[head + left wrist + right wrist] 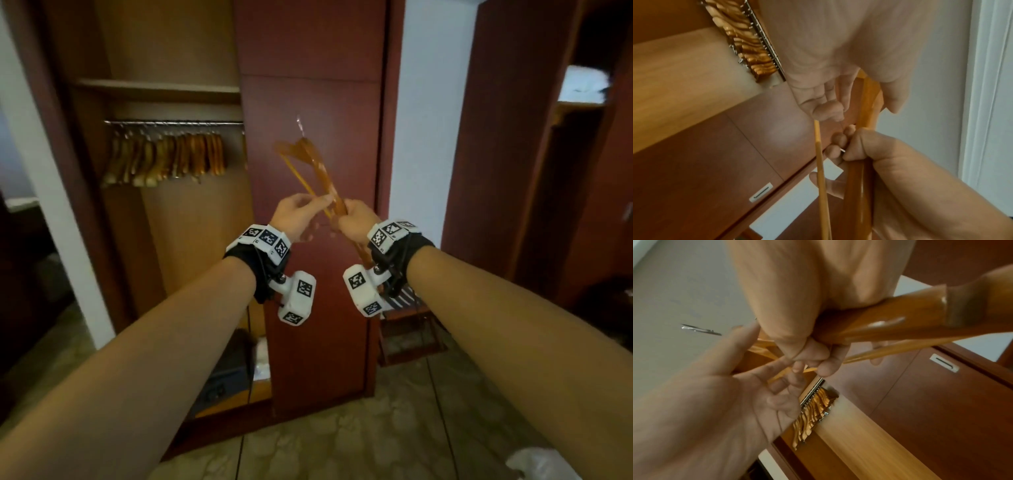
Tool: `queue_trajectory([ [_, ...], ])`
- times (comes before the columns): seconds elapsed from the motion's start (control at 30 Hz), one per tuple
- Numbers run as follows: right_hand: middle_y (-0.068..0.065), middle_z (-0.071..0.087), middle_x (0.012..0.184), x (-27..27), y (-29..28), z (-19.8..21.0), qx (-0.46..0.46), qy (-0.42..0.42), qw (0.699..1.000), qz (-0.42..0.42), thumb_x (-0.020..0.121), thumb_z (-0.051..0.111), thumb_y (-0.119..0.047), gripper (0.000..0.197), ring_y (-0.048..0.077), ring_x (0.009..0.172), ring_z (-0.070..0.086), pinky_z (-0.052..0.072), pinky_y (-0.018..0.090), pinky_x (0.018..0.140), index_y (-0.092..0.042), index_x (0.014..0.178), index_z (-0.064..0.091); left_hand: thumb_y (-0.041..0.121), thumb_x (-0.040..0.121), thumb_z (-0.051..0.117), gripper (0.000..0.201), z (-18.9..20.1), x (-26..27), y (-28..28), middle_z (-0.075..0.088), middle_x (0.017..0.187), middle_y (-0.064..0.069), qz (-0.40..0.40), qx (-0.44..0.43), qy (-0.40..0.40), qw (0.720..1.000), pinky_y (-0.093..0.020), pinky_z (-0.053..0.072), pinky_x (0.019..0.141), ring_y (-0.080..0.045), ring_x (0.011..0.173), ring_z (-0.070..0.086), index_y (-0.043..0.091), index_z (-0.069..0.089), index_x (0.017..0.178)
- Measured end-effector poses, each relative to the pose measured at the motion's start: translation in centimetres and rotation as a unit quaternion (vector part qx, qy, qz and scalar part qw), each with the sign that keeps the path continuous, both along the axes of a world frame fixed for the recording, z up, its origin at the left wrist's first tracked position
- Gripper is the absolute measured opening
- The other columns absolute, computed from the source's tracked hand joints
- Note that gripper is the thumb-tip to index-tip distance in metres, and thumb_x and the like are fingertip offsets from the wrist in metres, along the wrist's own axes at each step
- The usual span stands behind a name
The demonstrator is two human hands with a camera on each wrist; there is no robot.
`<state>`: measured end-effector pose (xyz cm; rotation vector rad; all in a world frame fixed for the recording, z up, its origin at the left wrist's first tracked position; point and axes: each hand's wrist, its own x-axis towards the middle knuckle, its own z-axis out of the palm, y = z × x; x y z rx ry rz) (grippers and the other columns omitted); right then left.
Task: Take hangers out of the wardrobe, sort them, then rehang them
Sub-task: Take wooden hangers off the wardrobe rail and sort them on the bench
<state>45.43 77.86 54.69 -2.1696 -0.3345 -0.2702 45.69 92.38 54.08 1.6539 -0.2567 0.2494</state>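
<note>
One wooden hanger (pixel 320 168) is held up in front of the closed wardrobe door (pixel 308 85), its metal hook (pixel 300 125) pointing up. My right hand (pixel 356 216) grips the hanger's broad shoulder arm (pixel 890 321) in a fist. My left hand (pixel 301 212) pinches the thin crossbar (pixel 821 162) between thumb and fingers, just left of the right hand. Several more wooden hangers (pixel 171 154) hang bunched on the metal rail (pixel 171 122) in the open left half of the wardrobe. They also show in the right wrist view as hangers (pixel 812 415) behind my left hand (pixel 756 386).
A shelf (pixel 157 87) sits above the rail. A dark box (pixel 226 370) stands on the wardrobe floor. A white wall strip (pixel 424 137) separates this wardrobe from a second open cupboard holding white towels (pixel 582 85). A low rack (pixel 407 329) stands at the wall's foot.
</note>
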Motion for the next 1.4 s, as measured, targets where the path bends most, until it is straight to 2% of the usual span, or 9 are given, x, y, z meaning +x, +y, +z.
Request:
queue_trajectory([
  [0.07,0.004,0.067,0.075,2.1,1.6,0.4,-0.032,-0.004,0.998,0.05,0.089,0.055,-0.009,0.009,0.013,0.058,0.058,0.042,0.024,0.055,-0.013,0.094,0.061,0.043,0.084,0.071,0.046,0.8,1.8,1.5,0.058,0.08,-0.01,0.028,0.022,-0.015,0.999,-0.022,0.038,0.043,-0.015,0.054,0.05,0.008,0.063,0.113],
  [0.13,0.003,0.065,0.071,3.9,3.2,1.0,-0.045,-0.009,0.994,0.096,0.089,0.054,-0.006,0.012,0.005,0.05,0.057,0.041,0.016,0.047,-0.01,0.097,0.061,0.044,0.085,0.07,0.042,1.8,3.5,2.6,0.055,0.067,-0.009,0.068,0.053,-0.037,0.996,-0.021,0.037,0.04,-0.014,0.047,0.048,0.005,0.063,0.1],
  [0.3,0.0,0.062,0.07,8.8,6.4,2.4,-0.066,-0.019,0.984,0.165,0.089,0.052,-0.001,0.017,-0.004,0.043,0.057,0.039,0.008,0.041,-0.016,0.082,0.057,0.038,0.086,0.069,0.035,3.6,8.7,5.7,0.055,0.056,-0.007,0.196,0.095,-0.071,0.973,-0.024,0.04,0.044,-0.02,0.044,0.05,0.011,0.058,0.067],
  [0.43,0.004,0.063,0.077,13.5,8.5,2.8,-0.057,-0.003,0.978,0.2,0.088,0.06,-0.006,0.018,0.021,0.076,0.07,0.06,0.03,0.073,-0.02,0.078,0.055,0.021,0.088,0.063,0.025,4.8,12.0,8.6,0.055,0.057,-0.008,0.227,0.029,-0.048,0.972,-0.024,0.039,0.042,-0.02,0.046,0.05,0.008,0.054,0.068],
  [0.57,0.009,0.07,0.079,18.1,10.6,2.6,-0.097,-0.009,0.975,0.198,0.085,0.061,-0.012,0.003,0.023,0.073,0.072,0.058,0.033,0.069,-0.014,0.085,0.059,0.017,0.088,0.063,0.02,5.9,15.0,12.2,0.059,0.06,-0.008,0.25,-0.017,-0.038,0.967,-0.025,0.047,0.044,-0.02,0.049,0.054,0.005,0.057,0.073],
  [0.7,0.014,0.067,0.077,21.7,14.3,2.5,-0.094,-0.061,0.98,0.165,0.087,0.055,-0.012,0.003,0.011,0.049,0.055,0.045,0.024,0.049,-0.011,0.088,0.058,0.03,0.092,0.061,0.023,6.3,18.5,15.8,0.064,0.073,-0.005,0.252,0.01,-0.036,0.967,-0.027,0.05,0.049,-0.017,0.055,0.059,0.008,0.061,0.084],
  [0.83,0.01,0.063,0.08,25.4,18.8,2.5,-0.057,-0.083,0.986,0.129,0.092,0.05,-0.017,0.009,0.022,0.062,0.056,0.051,0.038,0.062,-0.014,0.09,0.059,0.037,0.095,0.056,0.025,7.0,22.1,19.8,0.065,0.083,-0.001,0.242,0.075,-0.054,0.966,-0.026,0.048,0.049,-0.014,0.062,0.061,0.013,0.063,0.097],
  [1.0,0.009,0.057,0.084,30.4,24.5,3.4,0.012,-0.054,0.996,0.064,0.095,0.049,-0.021,0.009,0.027,0.075,0.057,0.054,0.044,0.075,-0.015,0.093,0.055,0.034,0.096,0.055,0.022,7.8,26.9,25.5,0.065,0.084,-0.002,0.217,0.109,-0.065,0.968,-0.026,0.049,0.053,-0.013,0.066,0.061,0.014,0.062,0.098],
  [1.4,0.009,0.053,0.093,39.7,33.4,5.6,0.135,0.071,0.988,-0.021,0.097,0.05,-0.027,0.029,0.022,0.074,0.053,0.047,0.029,0.052,-0.014,0.122,0.048,0.024,0.097,0.055,0.013,8.0,36.7,36.6,0.068,0.087,-0.004,0.211,0.193,-0.083,0.955,-0.029,0.056,0.064,-0.013,0.069,0.061,0.015,0.063,0.102],
])
